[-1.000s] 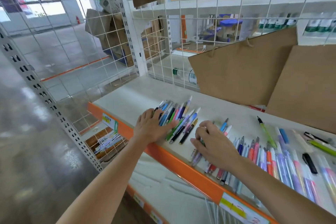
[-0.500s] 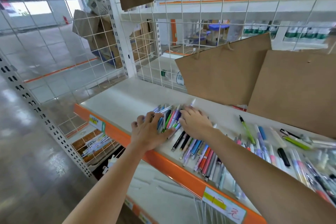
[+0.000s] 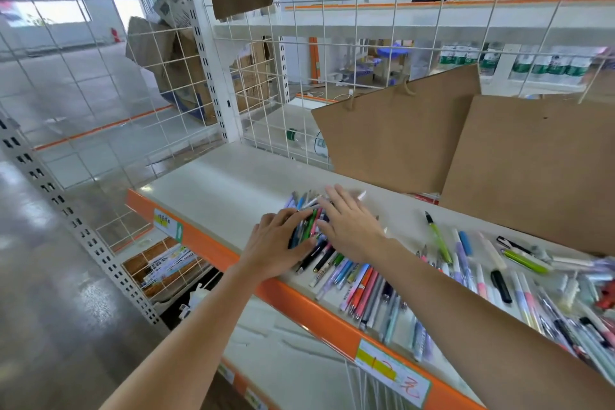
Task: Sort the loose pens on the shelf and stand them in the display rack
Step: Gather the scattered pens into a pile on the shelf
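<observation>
Here I see both hands down on the pale shelf board with the orange front lip (image 3: 213, 196), closing in from either side on one small bundle of mixed-colour pens (image 3: 307, 221) that lies near the front edge. My left hand (image 3: 276, 245) sits on the near-left side of that bundle, fingers bent and wrapped against the pens, so it grips them from that flank. My right hand (image 3: 349, 226) lies on the right side and partly over the top of the same bundle, palm down, fingers long and nearly straight, pressing on the pens rather than curling round them. The tips of the bundle poke out beyond the right fingers toward the back of the shelf, and its lower ends show between the two hands. Just beside the right wrist, toward me, a second row of loose pens in black, blue, orange and pink (image 3: 352, 286) lies flat and slanted along the lip. Farther right, well apart from both hands, more scattered pens and markers (image 3: 519, 276) spread over the board, among them a lime-green pen with a black tip (image 3: 439, 238). Behind them two flat brown paper bags (image 3: 399, 140) hang against the white wire grid back panel (image 3: 266, 76).
</observation>
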